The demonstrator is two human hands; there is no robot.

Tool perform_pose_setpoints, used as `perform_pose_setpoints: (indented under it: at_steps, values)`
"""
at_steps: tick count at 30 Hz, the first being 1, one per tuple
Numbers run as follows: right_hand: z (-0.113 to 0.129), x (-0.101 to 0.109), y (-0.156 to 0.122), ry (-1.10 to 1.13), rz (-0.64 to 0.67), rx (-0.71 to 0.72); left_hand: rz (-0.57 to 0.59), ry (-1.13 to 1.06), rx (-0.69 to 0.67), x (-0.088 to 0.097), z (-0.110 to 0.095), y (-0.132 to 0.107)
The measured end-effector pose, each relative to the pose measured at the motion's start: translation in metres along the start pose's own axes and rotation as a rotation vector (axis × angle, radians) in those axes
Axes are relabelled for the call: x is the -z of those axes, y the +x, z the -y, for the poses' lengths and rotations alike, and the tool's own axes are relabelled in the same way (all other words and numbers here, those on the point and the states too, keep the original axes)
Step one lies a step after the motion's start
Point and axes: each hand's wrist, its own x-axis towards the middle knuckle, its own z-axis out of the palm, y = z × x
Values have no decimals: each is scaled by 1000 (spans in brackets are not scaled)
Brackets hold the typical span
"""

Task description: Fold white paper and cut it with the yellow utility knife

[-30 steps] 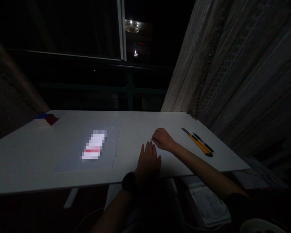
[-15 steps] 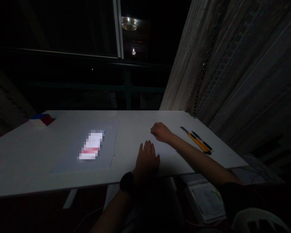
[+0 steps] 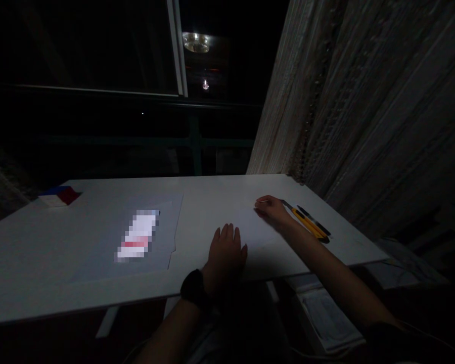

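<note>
My left hand point(image 3: 226, 253), a dark watch point(image 3: 194, 289) on its wrist, lies flat on the white table with fingers stretched out. Just right of it is a pale sheet of paper point(image 3: 253, 228), faint against the tabletop. At the far right side of that sheet is my right hand point(image 3: 273, 210), its fingers bent and drawn together; whatever they may pinch is too dark to see. Close to the right hand lie a yellow utility knife point(image 3: 310, 225) and a slim black pen-like stick point(image 3: 316, 221).
On the left, larger paper sheets point(image 3: 163, 253) lie under a bright, pixelated phone-like rectangle point(image 3: 138, 235). A blue, red and white block point(image 3: 56, 197) sits at the table's far left. A curtain point(image 3: 280, 111) hangs beyond the right edge; a box point(image 3: 331, 318) stands below.
My right hand has moved to the right, towards the knife, its fingers slightly less tightly curled. My left hand keeps its flat place on the table. The camera view has shifted slightly.
</note>
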Motion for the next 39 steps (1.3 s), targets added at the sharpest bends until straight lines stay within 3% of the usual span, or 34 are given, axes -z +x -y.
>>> perform_pose_setpoints:
  at_steps: [3, 6, 11, 18, 21, 24, 27, 30, 33, 36, 39]
  values:
    - [8, 2, -8, 166, 40, -203, 40, 14, -49, 6, 5, 4]
    - [14, 0, -12, 237, 56, -265, 35, 28, -97, 1, 11, 4]
    - [12, -11, -17, 244, 107, -159, 6, 34, -122, -9, 16, 0]
    - [13, -15, -23, -54, 109, 33, 26, -60, -89, -5, 16, -1]
    - [22, -13, -28, 86, 201, 20, -30, -319, 0, -2, 23, 8]
    - [33, -11, -35, 248, 258, -6, -167, -725, 269, 2, 34, 24]
    - [42, -10, -39, 293, 288, -8, -123, -1216, 453, 6, 46, 40]
    - [46, -11, -37, 318, 312, 34, -79, -1607, 490, 8, 54, 46]
    - [46, -14, -32, 401, 312, -2, -83, -1738, 499, 8, 59, 45]
    - [47, -19, -28, 449, 292, -115, -85, -1703, 518, 9, 60, 43]
    - [46, -23, -30, 434, 283, -133, -99, -1695, 515, 11, 58, 42]
